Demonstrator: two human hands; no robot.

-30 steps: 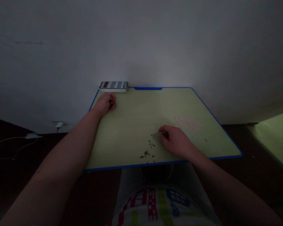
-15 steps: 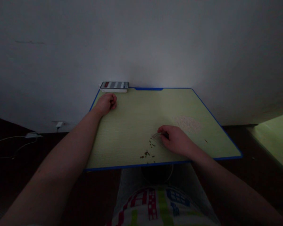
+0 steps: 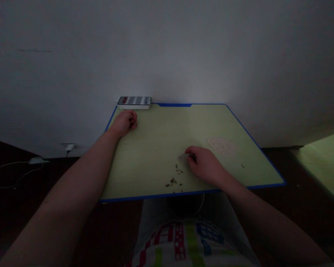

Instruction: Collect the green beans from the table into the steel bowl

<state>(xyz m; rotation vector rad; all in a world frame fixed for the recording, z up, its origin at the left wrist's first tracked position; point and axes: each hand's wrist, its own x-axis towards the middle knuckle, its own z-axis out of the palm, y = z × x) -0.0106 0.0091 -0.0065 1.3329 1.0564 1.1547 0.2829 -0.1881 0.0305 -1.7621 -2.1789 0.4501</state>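
Observation:
My right hand (image 3: 206, 163) is closed, fingertips pinching a thin, pale see-through flat piece (image 3: 183, 159) just above the board (image 3: 150, 155); its exact kind is unclear. Small dark grains (image 3: 172, 181) lie scattered to the left of this hand and nearer the front edge. Beyond it, to the right, a patch of pale rice-like grains (image 3: 221, 145) is spread out. My left hand (image 3: 125, 122) rests in a loose fist at the board's far left, with nothing visible in it. Right behind that fist, a phone (image 3: 135, 100) lies on a white box (image 3: 136, 106).
The light green board has a blue rim (image 3: 175, 105) and stands against a grey wall (image 3: 178, 52). A thin dark sliver (image 3: 242, 166) lies at its right. Under the front edge, between my legs, is a dark round container (image 3: 183, 205). Cables (image 3: 39, 160) trail at the left.
My right hand has shifted slightly left and away from me, and the see-through piece has tilted so more of its face shows. The left hand stays put.

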